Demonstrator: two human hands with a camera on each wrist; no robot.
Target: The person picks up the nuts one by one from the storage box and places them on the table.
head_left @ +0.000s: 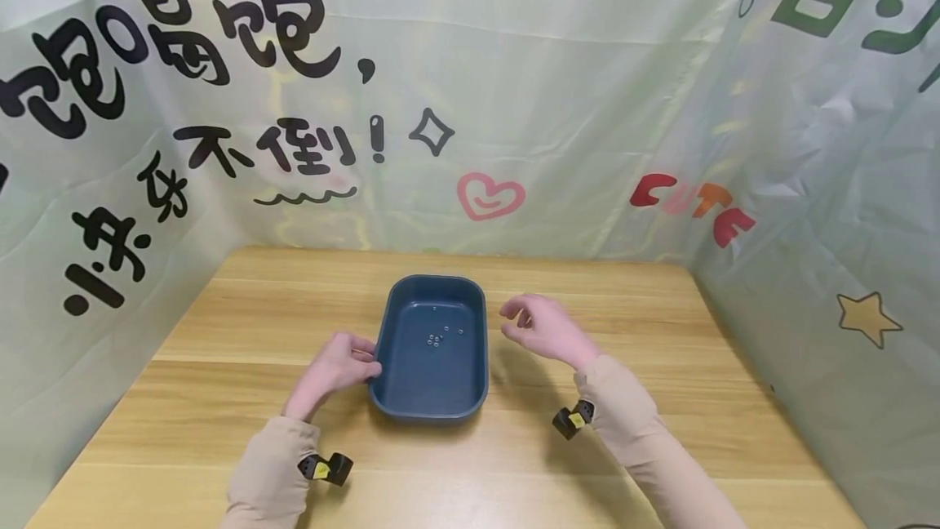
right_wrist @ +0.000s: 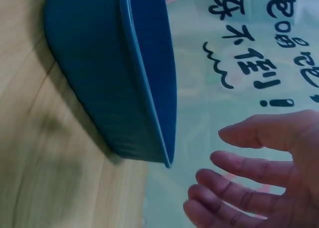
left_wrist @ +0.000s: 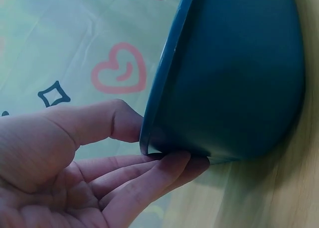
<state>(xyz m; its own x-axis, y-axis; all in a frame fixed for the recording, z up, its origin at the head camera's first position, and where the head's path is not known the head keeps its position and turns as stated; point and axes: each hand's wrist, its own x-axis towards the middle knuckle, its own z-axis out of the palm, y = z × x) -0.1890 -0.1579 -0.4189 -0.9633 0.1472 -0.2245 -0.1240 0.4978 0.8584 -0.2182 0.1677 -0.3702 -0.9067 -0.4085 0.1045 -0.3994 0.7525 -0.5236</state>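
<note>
A dark blue rectangular tub (head_left: 429, 394) with rounded corners stands on the wooden table. On its floor lie several tiny shiny ring-like pieces (head_left: 436, 341), too small to tell their kind. My left hand (head_left: 339, 367) holds the tub's left wall, thumb (left_wrist: 124, 123) at the rim and fingers against the outside. To the right of the tub hovers my right hand (head_left: 547, 326), apart from it, its fingers loosely bent around nothing. The right wrist view shows the same gap between the fingertips (right_wrist: 219, 161) and the tub's outer wall (right_wrist: 94, 73).
The wooden table (head_left: 294, 284) extends around the tub on all sides. Behind it and at both sides hangs a pale printed cloth (head_left: 573, 104). Each sleeve carries a small black wrist camera, one at the left wrist (head_left: 326, 468) and one at the right wrist (head_left: 573, 420).
</note>
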